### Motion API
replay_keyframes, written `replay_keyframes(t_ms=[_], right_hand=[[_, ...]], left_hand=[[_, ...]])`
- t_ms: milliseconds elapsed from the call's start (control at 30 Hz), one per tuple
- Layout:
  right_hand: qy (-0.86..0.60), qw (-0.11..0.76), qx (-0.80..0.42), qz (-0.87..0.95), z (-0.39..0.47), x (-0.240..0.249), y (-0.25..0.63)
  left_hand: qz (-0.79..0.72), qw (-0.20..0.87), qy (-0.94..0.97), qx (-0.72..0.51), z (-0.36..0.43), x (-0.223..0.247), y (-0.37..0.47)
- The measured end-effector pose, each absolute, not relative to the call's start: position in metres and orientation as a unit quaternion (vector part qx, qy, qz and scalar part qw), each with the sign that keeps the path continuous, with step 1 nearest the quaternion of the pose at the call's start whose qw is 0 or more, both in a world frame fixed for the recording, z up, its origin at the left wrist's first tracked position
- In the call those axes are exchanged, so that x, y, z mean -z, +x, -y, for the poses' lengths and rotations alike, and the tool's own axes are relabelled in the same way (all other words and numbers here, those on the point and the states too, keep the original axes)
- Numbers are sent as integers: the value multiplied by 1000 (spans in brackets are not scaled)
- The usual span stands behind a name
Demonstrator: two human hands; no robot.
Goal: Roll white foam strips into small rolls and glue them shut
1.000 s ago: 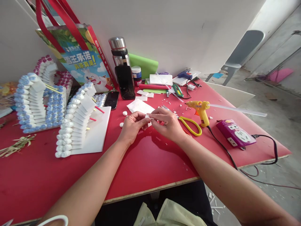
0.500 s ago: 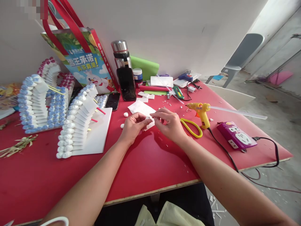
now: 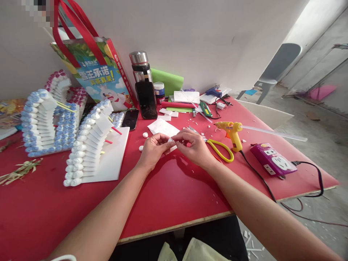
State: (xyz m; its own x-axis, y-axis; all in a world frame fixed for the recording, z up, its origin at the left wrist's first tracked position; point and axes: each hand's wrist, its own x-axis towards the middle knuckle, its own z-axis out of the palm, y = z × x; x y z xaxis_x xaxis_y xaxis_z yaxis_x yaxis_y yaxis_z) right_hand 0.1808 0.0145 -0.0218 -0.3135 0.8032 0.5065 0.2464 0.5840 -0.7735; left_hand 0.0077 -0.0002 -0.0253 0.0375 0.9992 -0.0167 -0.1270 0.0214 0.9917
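Over the middle of the red table (image 3: pixel 163 195), my left hand (image 3: pixel 152 154) pinches a small white piece (image 3: pixel 170 140) between thumb and fingers. My right hand (image 3: pixel 197 149) meets it from the other side, its fingertips closed on the same piece. The piece looks thin and soft like paper, but fingers hide most of it. Just behind the hands lie white sheets (image 3: pixel 161 127). Two small white rolled buds (image 3: pixel 145 135) rest left of my left hand. A tool with yellow loop handles (image 3: pixel 222 151) lies beside my right hand, its working end partly hidden.
At left stand a white fan-shaped craft piece (image 3: pixel 89 141) and a blue-and-white one (image 3: pixel 40 123). Behind are a shopping bag (image 3: pixel 106 79), a steel flask (image 3: pixel 138 59) and a phone (image 3: pixel 146 99). At right are a yellow glue gun (image 3: pixel 232 134) and a purple power socket (image 3: pixel 273 159) with cords.
My hands remain together at the white piece, their fingers slightly shifted and closer. The view has tilted a little, and more of the yellow-handled tool shows behind my right hand.
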Motion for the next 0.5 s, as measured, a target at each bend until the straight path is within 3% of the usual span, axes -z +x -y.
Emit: replay_keyframes(t_ms=[500], right_hand=[[-334, 469, -251, 778, -14, 26, 180]], left_hand=[[-459, 547, 479, -510, -1, 29, 6]])
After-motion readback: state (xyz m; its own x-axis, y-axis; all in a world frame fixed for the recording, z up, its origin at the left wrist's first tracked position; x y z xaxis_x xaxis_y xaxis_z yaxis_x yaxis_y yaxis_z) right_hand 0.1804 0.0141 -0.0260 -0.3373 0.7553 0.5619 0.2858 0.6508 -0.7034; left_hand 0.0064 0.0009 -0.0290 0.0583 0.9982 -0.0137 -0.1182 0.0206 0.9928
